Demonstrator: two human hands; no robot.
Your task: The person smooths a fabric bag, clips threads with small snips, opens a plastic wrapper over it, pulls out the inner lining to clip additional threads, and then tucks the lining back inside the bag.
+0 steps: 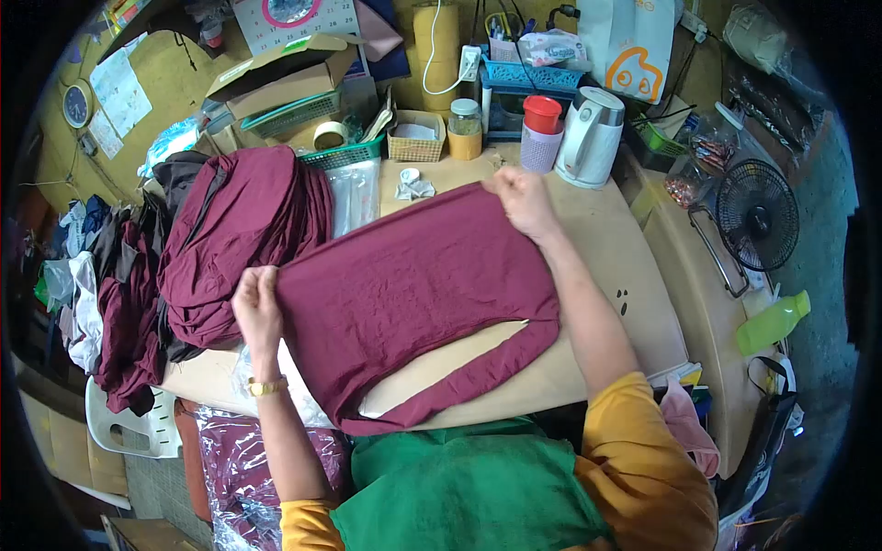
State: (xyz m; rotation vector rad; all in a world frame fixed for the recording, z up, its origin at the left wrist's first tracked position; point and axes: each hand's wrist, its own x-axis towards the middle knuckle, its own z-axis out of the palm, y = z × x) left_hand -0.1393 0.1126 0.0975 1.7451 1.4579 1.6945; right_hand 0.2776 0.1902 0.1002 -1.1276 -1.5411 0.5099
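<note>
A maroon cloth garment [413, 266] is stretched between my two hands above the table, its upper edge pulled taut and slanting up to the right. My left hand [258, 308] is closed on its left upper corner. At the opposite corner, my right hand [525, 204] grips the edge in a fist. A narrow band of the same cloth loops along the lower side, and the tabletop shows through the long gap. Just beyond my left hand lies a thick pile of maroon garments [243, 230]. The exact kind of garment is not plain.
On the table [625, 303] stand a white electric kettle [593, 138], a red-lidded cup [542, 138], a jar [465, 124] and a small basket [416, 147]. A black fan [757, 216] and a green bottle [772, 323] are at right. Plastic-wrapped maroon cloth [248, 468] sits below.
</note>
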